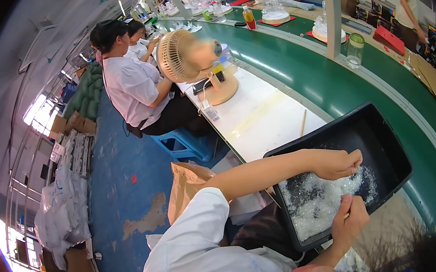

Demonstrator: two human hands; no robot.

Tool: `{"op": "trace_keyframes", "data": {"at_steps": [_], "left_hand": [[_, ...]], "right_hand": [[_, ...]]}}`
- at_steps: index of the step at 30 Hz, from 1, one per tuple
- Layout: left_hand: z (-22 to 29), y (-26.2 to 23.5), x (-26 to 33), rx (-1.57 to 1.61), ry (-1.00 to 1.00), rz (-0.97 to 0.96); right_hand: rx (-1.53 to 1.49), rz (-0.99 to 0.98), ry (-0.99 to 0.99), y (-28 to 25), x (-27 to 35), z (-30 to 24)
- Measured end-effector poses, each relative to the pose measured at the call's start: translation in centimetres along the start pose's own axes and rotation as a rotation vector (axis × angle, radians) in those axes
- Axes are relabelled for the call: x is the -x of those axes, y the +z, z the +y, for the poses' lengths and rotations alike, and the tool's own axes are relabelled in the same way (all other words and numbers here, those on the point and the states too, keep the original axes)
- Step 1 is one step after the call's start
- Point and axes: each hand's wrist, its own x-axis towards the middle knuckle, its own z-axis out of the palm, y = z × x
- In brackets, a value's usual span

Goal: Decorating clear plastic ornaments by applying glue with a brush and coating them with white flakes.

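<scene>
A black rectangular tray (396,155) holds a heap of small clear, glittering pieces (311,214), mostly on its near left side. My left hand (340,163) is closed above the tray, its forearm reaching in from the left out of a white sleeve. Nearer to me, my right hand (350,220) is closed too, over the near edge of the heap, with the thumb pressed against the curled fingers. Whatever either hand holds is too small or hidden to make out.
Left of a green conveyor belt (297,77), a beige fan (218,89) and a thin stick (303,122) rest on the white table (258,116). A co-worker (133,86) sits on a blue stool (182,144). A brown paper bag (183,187) stands beside my left arm.
</scene>
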Motion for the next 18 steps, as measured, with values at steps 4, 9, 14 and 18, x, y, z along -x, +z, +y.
{"op": "trace_keyframes", "data": {"at_steps": [4,9,14,18], "left_hand": [[-0.11,0.09,0.03,-0.010,0.017,-0.030],[0.15,-0.11,0.01,-0.026,-0.014,-0.045],[0.55,-0.24,0.04,-0.032,-0.022,-0.024],[0.43,-0.02,0.00,-0.016,-0.030,-0.008]], "right_hand": [[-0.022,-0.007,-0.003,-0.25,-0.15,-0.29],[-0.028,-0.005,0.020,-0.33,-0.15,-0.40],[-0.027,0.009,-0.017,-0.13,-0.20,-0.23],[-0.021,0.007,-0.002,-0.12,-0.20,-0.35]]}}
